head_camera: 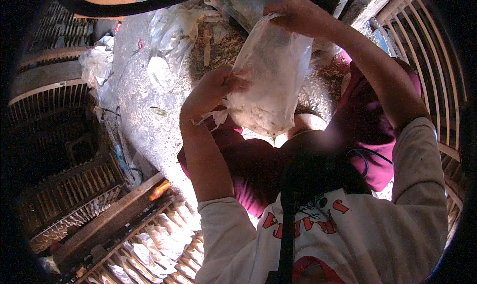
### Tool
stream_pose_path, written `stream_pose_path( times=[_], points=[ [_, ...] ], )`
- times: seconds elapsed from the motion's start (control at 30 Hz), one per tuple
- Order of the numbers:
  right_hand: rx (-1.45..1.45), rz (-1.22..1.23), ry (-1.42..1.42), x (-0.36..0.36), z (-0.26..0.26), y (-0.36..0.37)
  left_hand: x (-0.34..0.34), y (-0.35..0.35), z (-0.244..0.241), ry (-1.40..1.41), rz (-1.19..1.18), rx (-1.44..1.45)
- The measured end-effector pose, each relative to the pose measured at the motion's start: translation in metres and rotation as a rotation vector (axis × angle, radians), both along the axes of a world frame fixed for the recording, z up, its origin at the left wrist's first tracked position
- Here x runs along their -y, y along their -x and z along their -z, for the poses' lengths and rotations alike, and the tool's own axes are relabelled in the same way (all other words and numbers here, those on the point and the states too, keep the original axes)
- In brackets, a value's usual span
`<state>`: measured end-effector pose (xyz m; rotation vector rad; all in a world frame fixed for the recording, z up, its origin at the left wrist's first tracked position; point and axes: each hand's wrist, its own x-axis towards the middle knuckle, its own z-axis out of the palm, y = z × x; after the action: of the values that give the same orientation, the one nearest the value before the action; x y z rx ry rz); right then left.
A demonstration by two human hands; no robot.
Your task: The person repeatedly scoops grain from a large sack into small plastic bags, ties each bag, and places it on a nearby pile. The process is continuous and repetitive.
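Observation:
A large, clear plastic bag (270, 71) hangs upright in front of my body, its lower part clouded with pale residue. My right hand (292, 15) grips the bag's top edge, arm stretched forward. Lower down, my left hand (236, 80) has its fingers curled at the bag's left side; the plastic blurs the fingertips. A torn scrap of white plastic (216, 119) shows beside my left forearm. The bag's bottom hangs above my lap, between knees in maroon trousers (246, 164).
Crumpled plastic sheeting (169, 34) lies on a floor strewn with pale shavings. Slatted wooden racks (425, 64) stand on the right, and more slats (48, 112) on the left. An orange handle (159, 190) rests on a wooden beam (111, 213) near rows of filled plastic packets (156, 243).

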<state>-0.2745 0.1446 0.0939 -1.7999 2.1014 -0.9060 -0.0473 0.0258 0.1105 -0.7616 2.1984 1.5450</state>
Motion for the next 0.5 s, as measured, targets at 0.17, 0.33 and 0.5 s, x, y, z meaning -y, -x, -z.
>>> stream_pose_path(
  times=[0.17,0.33,0.5],
  points=[
    [0.17,0.044,-0.097,-0.001,-0.001,0.007,0.031,-0.036,0.036,0.154,0.033,-0.259],
    [0.013,-0.042,0.093,-0.006,0.01,-0.012,-0.014,0.014,0.028,0.189,-0.212,-0.535],
    [-0.189,-0.031,0.054,-0.01,0.007,-0.007,-0.008,0.024,0.042,0.283,-0.13,-0.291]
  ],
)
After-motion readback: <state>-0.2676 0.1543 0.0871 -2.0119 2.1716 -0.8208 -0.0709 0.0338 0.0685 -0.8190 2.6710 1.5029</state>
